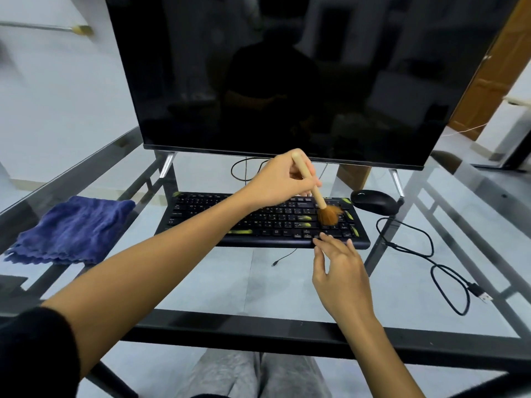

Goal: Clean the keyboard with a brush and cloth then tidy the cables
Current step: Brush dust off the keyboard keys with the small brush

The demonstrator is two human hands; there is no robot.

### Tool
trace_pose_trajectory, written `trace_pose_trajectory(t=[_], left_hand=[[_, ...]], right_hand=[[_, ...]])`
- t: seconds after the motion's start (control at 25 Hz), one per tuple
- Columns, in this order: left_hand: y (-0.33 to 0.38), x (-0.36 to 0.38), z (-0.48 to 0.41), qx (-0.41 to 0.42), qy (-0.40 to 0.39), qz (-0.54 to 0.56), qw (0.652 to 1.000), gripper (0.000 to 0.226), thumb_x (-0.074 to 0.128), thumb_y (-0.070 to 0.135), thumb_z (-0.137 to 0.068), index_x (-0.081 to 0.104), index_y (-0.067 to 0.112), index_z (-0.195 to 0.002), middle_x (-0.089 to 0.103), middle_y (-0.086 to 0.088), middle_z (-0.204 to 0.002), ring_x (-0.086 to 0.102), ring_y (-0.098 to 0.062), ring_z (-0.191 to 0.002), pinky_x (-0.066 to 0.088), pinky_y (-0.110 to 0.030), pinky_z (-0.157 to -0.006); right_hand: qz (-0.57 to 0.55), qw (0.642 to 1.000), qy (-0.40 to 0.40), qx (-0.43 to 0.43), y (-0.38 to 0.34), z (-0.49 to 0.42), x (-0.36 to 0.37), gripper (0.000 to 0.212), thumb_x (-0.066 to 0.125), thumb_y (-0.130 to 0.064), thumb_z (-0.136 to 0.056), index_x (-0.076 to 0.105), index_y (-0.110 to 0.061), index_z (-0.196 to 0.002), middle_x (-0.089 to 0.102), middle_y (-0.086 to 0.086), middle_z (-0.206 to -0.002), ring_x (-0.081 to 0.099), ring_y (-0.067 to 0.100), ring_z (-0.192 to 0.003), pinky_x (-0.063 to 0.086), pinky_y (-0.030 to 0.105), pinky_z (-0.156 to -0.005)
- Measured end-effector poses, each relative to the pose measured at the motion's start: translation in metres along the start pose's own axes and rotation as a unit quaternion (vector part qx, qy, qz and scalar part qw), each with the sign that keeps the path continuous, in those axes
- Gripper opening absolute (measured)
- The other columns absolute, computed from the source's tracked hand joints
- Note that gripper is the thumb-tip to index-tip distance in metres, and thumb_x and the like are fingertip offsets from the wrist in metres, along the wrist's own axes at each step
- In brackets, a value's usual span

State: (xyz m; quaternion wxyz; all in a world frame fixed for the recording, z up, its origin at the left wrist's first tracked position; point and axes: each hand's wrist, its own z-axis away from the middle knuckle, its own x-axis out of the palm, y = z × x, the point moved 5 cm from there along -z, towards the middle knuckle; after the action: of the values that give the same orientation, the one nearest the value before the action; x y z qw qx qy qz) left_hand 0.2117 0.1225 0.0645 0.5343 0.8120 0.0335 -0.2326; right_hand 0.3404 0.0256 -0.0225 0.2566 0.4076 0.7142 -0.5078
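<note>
L hand [283,179] grip on brush [316,193], kbd [230,216]

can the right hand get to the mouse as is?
Probably yes. The right hand is open, fingertips at the keyboard's front edge, and the mouse sits just off the keyboard's right end with bare glass between. Only the loose cable lies nearby.

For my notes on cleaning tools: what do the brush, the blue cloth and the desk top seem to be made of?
Brush: pale, unpainted handle, likely wood; reddish-brown bristles, hair or synthetic, cannot tell.
Blue cloth: soft, fuzzy, wavy-edged, probably microfibre.
Desk top: clear glass, since the floor and knees show through, on a dark frame, likely metal.
</note>
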Motion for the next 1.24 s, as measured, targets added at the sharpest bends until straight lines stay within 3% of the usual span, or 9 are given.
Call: trace_pose_trajectory(t=[0.12, 0.24, 0.36, 0.52, 0.72, 0.88, 1.0, 1.08, 1.24], left_hand=[[-0.014, 0.016, -0.016, -0.003, -0.034, -0.069, 0.997, 0.011, 0.065, 0.008, -0.085, 0.056, 0.009, -0.091, 0.073, -0.014, -0.097, 0.072, -0.019, -0.091, 0.059, -0.034, -0.080], [-0.010, 0.013, -0.027, 0.035, 0.033, -0.122, 0.991, 0.008, 0.060, 0.006, -0.089, 0.056, 0.004, -0.095, 0.071, -0.012, -0.096, 0.065, -0.003, -0.073, 0.051, -0.016, -0.063], [-0.010, 0.028, -0.027, 0.022, -0.026, -0.079, 0.996, 0.009, 0.061, 0.009, -0.090, 0.053, 0.007, -0.094, 0.073, -0.011, -0.091, 0.069, -0.021, -0.076, 0.057, -0.027, -0.070], [-0.014, 0.024, -0.032, 0.035, 0.013, -0.135, 0.990, 0.006, 0.056, 0.011, -0.094, 0.052, 0.008, -0.095, 0.071, -0.003, -0.082, 0.066, -0.010, -0.076, 0.053, -0.026, -0.070], [-0.003, 0.046, -0.027, 0.030, -0.145, -0.088, 0.985, 0.005, 0.052, 0.004, -0.095, 0.051, 0.005, -0.100, 0.072, -0.012, -0.099, 0.070, -0.018, -0.092, 0.058, -0.032, -0.081], [-0.001, 0.043, -0.032, 0.035, -0.105, -0.131, 0.985, 0.007, 0.046, 0.002, -0.096, 0.048, 0.005, -0.102, 0.071, -0.014, -0.101, 0.068, -0.020, -0.097, 0.056, -0.045, -0.085], [0.003, 0.055, -0.023, 0.020, -0.162, -0.103, 0.981, 0.011, 0.041, 0.000, -0.098, 0.043, 0.010, -0.102, 0.069, -0.013, -0.106, 0.066, -0.008, -0.091, 0.053, -0.025, -0.077], [0.008, 0.050, -0.025, 0.037, -0.119, -0.109, 0.986, 0.012, 0.040, 0.001, -0.098, 0.040, 0.013, -0.102, 0.067, -0.011, -0.106, 0.064, -0.012, -0.093, 0.051, -0.023, -0.078], [0.008, 0.053, -0.022, 0.053, -0.101, -0.157, 0.981, 0.008, 0.037, 0.003, -0.099, 0.040, 0.010, -0.103, 0.067, -0.016, -0.103, 0.065, -0.025, -0.093, 0.054, -0.043, -0.086]], right_hand=[[-0.019, 1.000, -0.004, 0.008, 0.004, -0.001, 0.002, 0.033, 0.042, -0.020, -0.095, 0.058, -0.015, -0.124, 0.053, -0.003, -0.137, 0.041, 0.012, -0.131, 0.017, 0.022, -0.115], [-0.050, 0.998, -0.017, 0.023, 0.009, -0.001, 0.005, 0.034, 0.042, -0.022, -0.095, 0.057, -0.016, -0.125, 0.049, -0.006, -0.140, 0.040, 0.010, -0.132, 0.027, 0.019, -0.108], [-0.072, 0.997, -0.019, 0.025, 0.011, -0.001, 0.006, 0.034, 0.043, -0.022, -0.095, 0.058, -0.017, -0.124, 0.048, -0.007, -0.140, 0.039, 0.006, -0.131, 0.025, 0.012, -0.101], [-0.077, 0.997, -0.020, 0.024, 0.012, -0.002, 0.007, 0.034, 0.043, -0.021, -0.095, 0.058, -0.017, -0.124, 0.048, -0.007, -0.141, 0.038, 0.006, -0.133, 0.023, 0.011, -0.101], [-0.086, 0.996, -0.020, 0.025, 0.013, -0.003, 0.005, 0.033, 0.043, -0.021, -0.095, 0.057, -0.018, -0.124, 0.047, -0.008, -0.141, 0.038, 0.005, -0.132, 0.024, 0.011, -0.099], [-0.076, 0.997, -0.012, 0.031, 0.022, 0.000, -0.002, 0.032, 0.043, -0.021, -0.094, 0.059, -0.017, -0.122, 0.049, -0.006, -0.139, 0.040, 0.007, -0.132, 0.025, 0.012, -0.100], [-0.058, 0.996, 0.035, 0.055, 0.045, 0.000, -0.025, 0.029, 0.046, -0.016, -0.093, 0.063, -0.012, -0.116, 0.056, 0.002, -0.132, 0.049, 0.017, -0.124, 0.035, 0.023, -0.104], [-0.058, 0.992, 0.067, 0.085, 0.065, -0.003, -0.039, 0.029, 0.047, -0.013, -0.092, 0.062, -0.009, -0.117, 0.058, 0.006, -0.130, 0.052, 0.021, -0.121, 0.038, 0.025, -0.103], [-0.063, 0.990, 0.049, 0.112, 0.084, -0.010, -0.040, 0.035, 0.047, -0.011, -0.092, 0.056, -0.007, -0.125, 0.055, 0.008, -0.135, 0.046, 0.018, -0.128, 0.029, 0.019, -0.103]])
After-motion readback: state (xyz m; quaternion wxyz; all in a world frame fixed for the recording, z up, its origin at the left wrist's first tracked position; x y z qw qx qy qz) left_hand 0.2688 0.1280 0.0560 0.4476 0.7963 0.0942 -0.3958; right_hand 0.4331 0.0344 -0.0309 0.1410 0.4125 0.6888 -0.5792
